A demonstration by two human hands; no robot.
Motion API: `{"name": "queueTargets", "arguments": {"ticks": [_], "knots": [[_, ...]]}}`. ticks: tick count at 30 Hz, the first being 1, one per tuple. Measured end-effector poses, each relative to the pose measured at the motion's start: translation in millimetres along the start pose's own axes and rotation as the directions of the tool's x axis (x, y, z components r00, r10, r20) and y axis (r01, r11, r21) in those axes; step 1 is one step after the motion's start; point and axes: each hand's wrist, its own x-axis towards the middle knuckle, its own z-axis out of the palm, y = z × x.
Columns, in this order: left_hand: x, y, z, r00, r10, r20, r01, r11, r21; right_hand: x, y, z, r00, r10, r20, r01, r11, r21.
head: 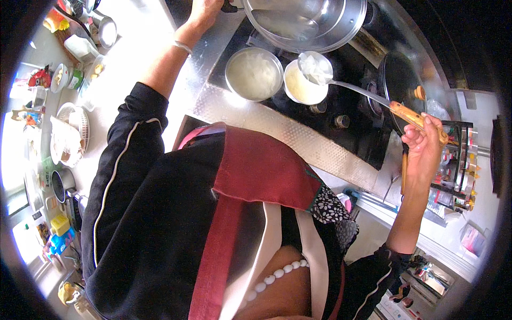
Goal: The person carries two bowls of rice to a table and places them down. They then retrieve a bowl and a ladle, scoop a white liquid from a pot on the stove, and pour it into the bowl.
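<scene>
My right hand [424, 146] grips the wooden handle of a metal ladle [360, 93]. The ladle's bowl holds pale, translucent pieces and hangs over a white bowl [306, 90] with yellowish contents. Just left of that bowl is a round metal bowl [254, 74] of cloudy, whitish food. At the picture's top edge my left hand [206, 12], partly cut off, is closed around the black handle [230, 7] of a large shiny metal pan [336, 36]. A pool of cloudy liquid shows inside the pan, which sits tilted beyond the two bowls.
Beneath the bowls is a black cooktop [280, 112] with knobs and a textured metal front edge [312, 148]. A glass lid [400, 76] with a wooden knob leans at the right, near a condiment rack [456, 168]. A white basket [82, 120] and a saucepan [62, 186] stand on the left.
</scene>
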Motion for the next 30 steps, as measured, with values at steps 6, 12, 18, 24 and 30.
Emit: {"name": "queueTargets", "arguments": {"ticks": [6, 12, 18, 24, 30], "knots": [[0, 2, 4, 1.0, -0.016, -0.021, 0.016, 1.0, 0.013, -19, 15, -4, 0.999, 0.016, -0.032, -0.017, 0.999, -0.034], [0, 4, 3, 0.997, -0.069, -0.014, 0.07, 0.997, 0.032, -34, 33, 6, 0.998, -0.068, -0.013, 0.065, 0.982, -0.179], [3, -6, 2, 0.999, 0.046, -0.003, -0.046, 0.997, 0.068, -52, 44, -6, 0.907, -0.314, 0.281, 0.406, 0.829, -0.384], [2, -2, 0, 1.0, 0.026, 0.008, -0.027, 0.999, 0.038, -62, 31, -14, 0.596, -0.469, 0.652, 0.803, 0.361, -0.474], [5, -4, 1, 0.998, 0.055, 0.0, -0.055, 0.996, 0.074, -29, 19, -4, 0.624, -0.608, 0.49, 0.777, 0.551, -0.304]]}}
